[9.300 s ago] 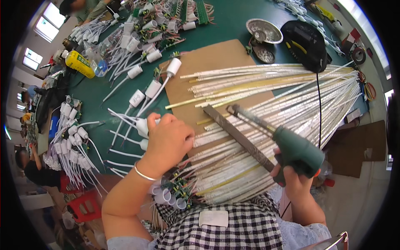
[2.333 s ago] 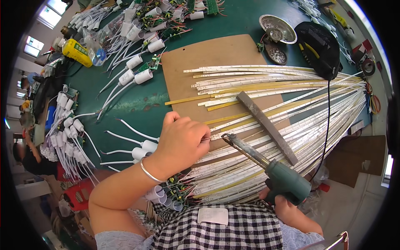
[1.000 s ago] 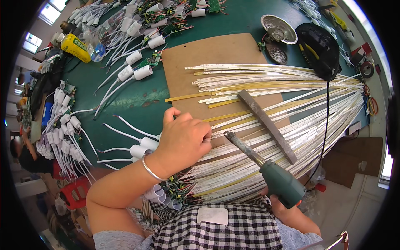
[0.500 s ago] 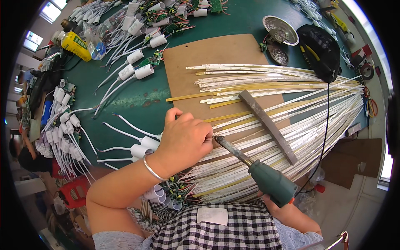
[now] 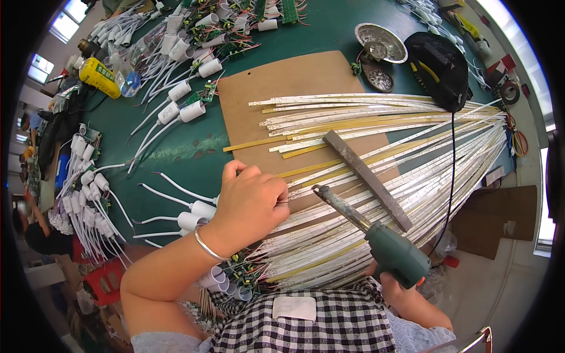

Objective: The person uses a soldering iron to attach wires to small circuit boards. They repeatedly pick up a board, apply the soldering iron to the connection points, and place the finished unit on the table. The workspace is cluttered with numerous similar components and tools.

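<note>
My left hand (image 5: 250, 200), with a silver bangle on its wrist, is closed in a pinch over the ends of the LED strips (image 5: 353, 159). A thin dark wire shows at its fingertips; the rest of it is hidden by the fingers. My right hand (image 5: 395, 289) is wrapped round the green handle of a soldering iron (image 5: 400, 256). Its dark, crusted tip points up and left, a little right of my left fingers and apart from them. A flat grey bar (image 5: 368, 179) lies across the strips. Wired white lamp caps (image 5: 191, 220) lie left of my left hand.
A brown board (image 5: 276, 76) lies under the strips on the green table (image 5: 194, 141). Behind are a metal dish (image 5: 391, 41), a black cap-like item (image 5: 438, 70) and a yellow bottle (image 5: 99, 76). The black cord (image 5: 452, 170) crosses the strips. More capped cables (image 5: 82, 194) lie left.
The soldering iron has drawn back right, its tip now apart from my left fingertips. My left hand stays pinched, lying slightly further left and lower in view. The whole view has shifted a little.
</note>
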{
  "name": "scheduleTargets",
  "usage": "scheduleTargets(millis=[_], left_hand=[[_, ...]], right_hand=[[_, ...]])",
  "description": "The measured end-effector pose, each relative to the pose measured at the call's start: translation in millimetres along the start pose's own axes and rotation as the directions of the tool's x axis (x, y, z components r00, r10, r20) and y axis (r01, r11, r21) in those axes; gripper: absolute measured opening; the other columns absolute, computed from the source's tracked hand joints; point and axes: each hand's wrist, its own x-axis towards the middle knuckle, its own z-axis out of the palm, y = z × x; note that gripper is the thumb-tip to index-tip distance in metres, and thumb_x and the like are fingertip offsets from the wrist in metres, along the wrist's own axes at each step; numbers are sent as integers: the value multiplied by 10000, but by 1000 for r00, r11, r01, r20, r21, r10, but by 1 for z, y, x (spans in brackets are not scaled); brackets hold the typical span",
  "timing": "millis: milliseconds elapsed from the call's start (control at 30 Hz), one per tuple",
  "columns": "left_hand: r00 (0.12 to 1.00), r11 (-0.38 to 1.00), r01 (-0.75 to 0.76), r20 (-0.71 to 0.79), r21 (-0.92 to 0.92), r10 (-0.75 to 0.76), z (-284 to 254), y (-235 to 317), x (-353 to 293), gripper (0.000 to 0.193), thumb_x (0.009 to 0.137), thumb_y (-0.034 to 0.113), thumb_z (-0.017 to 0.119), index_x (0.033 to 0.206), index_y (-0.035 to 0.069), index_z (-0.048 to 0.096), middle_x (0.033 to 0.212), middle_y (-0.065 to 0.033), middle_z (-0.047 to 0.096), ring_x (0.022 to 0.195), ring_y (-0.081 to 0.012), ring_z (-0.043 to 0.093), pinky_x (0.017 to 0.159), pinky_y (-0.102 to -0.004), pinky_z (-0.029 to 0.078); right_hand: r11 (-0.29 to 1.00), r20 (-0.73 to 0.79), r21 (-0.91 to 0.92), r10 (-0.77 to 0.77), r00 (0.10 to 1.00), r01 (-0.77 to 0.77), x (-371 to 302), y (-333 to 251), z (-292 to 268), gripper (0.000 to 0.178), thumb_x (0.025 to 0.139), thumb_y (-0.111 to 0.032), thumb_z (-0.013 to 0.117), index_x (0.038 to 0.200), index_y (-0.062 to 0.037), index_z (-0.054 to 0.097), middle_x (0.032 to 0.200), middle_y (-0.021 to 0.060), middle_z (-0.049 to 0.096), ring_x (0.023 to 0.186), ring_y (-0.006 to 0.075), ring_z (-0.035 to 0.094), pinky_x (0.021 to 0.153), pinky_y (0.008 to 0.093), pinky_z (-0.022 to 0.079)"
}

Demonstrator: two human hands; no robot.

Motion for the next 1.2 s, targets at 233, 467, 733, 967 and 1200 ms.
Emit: scheduleTargets(millis=[233, 467, 733, 967, 1200], left_hand=[[1000, 1000, -6, -14, 7, 6, 0, 0, 0, 70, 674, 125, 683, 666, 131, 613, 635, 23, 589, 698, -183, 529, 848, -391, 336], [1000, 1000, -15, -27, 9, 15, 0, 0, -1, 70, 676, 125, 683, 665, 133, 614, 630, 28, 584, 697, -183, 526, 844, -391, 334], [1000, 1000, -14, -18, 5, 15, -1, 1, -1, 75, 684, 133, 687, 663, 139, 615, 625, 34, 579, 700, -181, 518, 838, -389, 326], [1000, 1000, -13, 28, 10, 13, -2, 4, -3, 78, 686, 136, 694, 674, 144, 618, 636, 34, 580, 716, -184, 520, 826, -384, 315], [995, 978, 50, 92, -201, -32, -16, 0, -5, 64, 771, 133, 692, 787, 131, 630, 729, 7, 626, 752, -191, 572, 851, -380, 325]], right_hand=[[966, 75, -257, -23, 997, 41, 5, 1, 0, 265, 730, -43, 680, 994, -41, 661, 954, 112, 671, 861, 314, 645, 782, 393, 511], [953, 30, -300, -22, 999, 30, 4, -1, 4, 226, 734, -45, 694, 959, -30, 678, 963, 118, 680, 883, 326, 639, 811, 400, 501], [961, 23, -276, -21, 1000, 26, 1, -1, 4, 227, 740, -39, 693, 966, -18, 673, 932, 127, 679, 835, 331, 643, 790, 400, 506], [958, 32, -287, -23, 999, 31, 0, -2, 3, 245, 745, -46, 683, 989, -18, 672, 953, 134, 678, 866, 342, 644, 818, 408, 504], [933, 68, -351, -56, 996, 77, 3, -4, 3, 275, 741, -34, 673, 1016, -20, 672, 994, 140, 679, 921, 352, 644, 856, 421, 499]])
